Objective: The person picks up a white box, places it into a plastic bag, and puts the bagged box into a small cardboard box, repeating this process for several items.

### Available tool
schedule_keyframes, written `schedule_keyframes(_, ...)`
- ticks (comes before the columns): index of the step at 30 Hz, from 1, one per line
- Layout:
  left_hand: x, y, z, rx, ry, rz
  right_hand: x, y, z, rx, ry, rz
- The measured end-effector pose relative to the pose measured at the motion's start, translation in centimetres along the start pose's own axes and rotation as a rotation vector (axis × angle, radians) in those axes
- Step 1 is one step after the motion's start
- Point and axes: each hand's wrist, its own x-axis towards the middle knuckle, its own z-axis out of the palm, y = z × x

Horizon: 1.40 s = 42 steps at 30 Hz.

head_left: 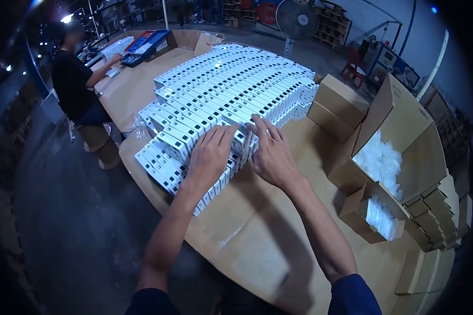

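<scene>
A large stepped stack of slim white plastic housings (215, 97), each with a small black square near one end, lies in tight rows on the cardboard-covered table. My left hand (211, 152) rests over the near edge of the stack, its fingers stretched forward and its thumb hidden. My right hand (272, 156) is close beside it, fingers apart and reaching onto the top row, with the thumb low by the stack's front face. Between both hands shows the end of one white housing (238, 137). Whether either hand grips it is not plain.
Right of the stack stand open cartons (373, 210), one large box holding clear plastic bags (381, 163). Flattened cardboard (431, 215) is piled at far right. Across the table a seated person (76, 79) reaches toward a blue tray (146, 47). A fan (297, 21) stands behind.
</scene>
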Motion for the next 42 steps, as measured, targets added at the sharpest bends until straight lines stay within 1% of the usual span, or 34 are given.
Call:
schedule_keyframes(1,0.1,0.0,0.3,0.04,0.048,0.011,0.0,-0.2,-0.4,0.0,-0.034,0.019)
schedule_keyframes(4,-0.2,-0.6,0.5,0.164,0.001,0.044,0.1,-0.1,-0.2,-0.047,-0.046,0.008)
schedule_keyframes(8,-0.9,-0.4,-0.7,0.158,0.045,0.037,-0.2,-0.4,-1.9,0.152,0.01,0.04)
schedule_keyframes(9,-1.2,0.2,-1.3,0.106,0.091,0.038,-0.7,-0.6,-3.2,0.209,0.026,0.047)
schedule_keyframes(11,-1.3,1.5,-2.7,0.077,0.113,0.071,-2.5,0.3,-4.5,0.315,0.07,0.037)
schedule_keyframes(14,-1.4,3.7,-2.8,-0.053,0.135,0.146,-5.7,0.5,-8.0,1.022,-0.127,0.469)
schedule_keyframes(15,-1.3,4.7,-2.5,-0.117,0.136,0.176,-7.1,1.8,-8.1,1.283,-0.169,0.557)
schedule_keyframes(18,-0.8,8.6,-1.5,-0.236,0.115,0.311,-11.2,3.0,-10.5,1.704,-0.123,0.593)
schedule_keyframes(19,-0.7,9.9,-0.9,-0.258,0.104,0.359,-12.5,2.9,-11.4,1.72,-0.082,0.614)
schedule_keyframes(20,-0.5,11.4,0.0,-0.284,0.09,0.409,-14.1,3.6,-12.0,1.783,-0.081,0.573)
schedule_keyframes(22,0.1,14.2,2.0,-0.335,0.069,0.481,-16.8,3.1,-13.5,1.689,-0.022,0.587)
schedule_keyframes(23,0.5,15.9,2.9,-0.363,0.05,0.505,-18.1,3.3,-14.1,1.759,0.025,0.606)
schedule_keyframes(24,0.9,17.3,3.8,-0.385,0.032,0.527,-19.5,3.9,-14.3,1.729,0.09,0.637)
schedule_keyframes(25,1.5,18.4,4.7,-0.419,-0.004,0.557,-20.6,4.3,-15.2,1.625,0.131,0.672)
schedule_keyframes(26,2.4,19.6,5.2,-0.518,-0.064,0.535,-21.5,4.9,-16.1,1.523,0.165,0.706)
schedule_keyframes(28,5.1,22.7,5.2,-0.706,-0.189,0.481,-23.4,6.9,-17.8,1.44,0.235,0.722)
schedule_keyframes(29,6.6,24.1,5.0,-0.778,-0.218,0.436,-24.2,7.8,-18.3,1.4,0.263,0.732)
schedule_keyframes(30,8.3,24.8,6.0,-0.752,-0.215,0.469,-23.8,7.4,-19.8,1.426,0.371,0.79)
schedule_keyframes(32,12.1,26.2,8.3,-0.696,-0.2,0.528,-25.2,9.9,-22.0,1.246,0.34,0.873)
schedule_keyframes(33,13.8,26.9,9.8,-0.633,-0.233,0.518,-25.0,10.8,-22.8,1.209,0.421,0.821)
schedule_keyframes(34,15.6,27.5,11.9,-0.568,-0.262,0.51,-25.6,12.7,-23.1,1.124,0.443,0.767)
schedule_keyframes(36,18.7,27.9,17.4,-0.426,-0.292,0.597,-25.1,14.8,-24.7,1.062,0.531,0.749)
schedule_keyframes(37,20.0,28.2,20.0,-0.353,-0.321,0.634,-25.1,16.2,-25.3,1.012,0.51,0.765)
schedule_keyframes(38,20.9,28.5,22.1,-0.279,-0.351,0.671,-24.9,17.7,-25.5,0.913,0.5,0.731)
schedule_keyframes(40,21.7,29.5,25.6,-0.152,-0.403,0.743,-24.5,19.6,-26.4,0.543,0.398,0.747)
schedule_keyframes(42,22.0,30.3,27.9,-0.075,-0.436,0.787,-24.1,21.2,-25.9,0.356,0.393,0.77)
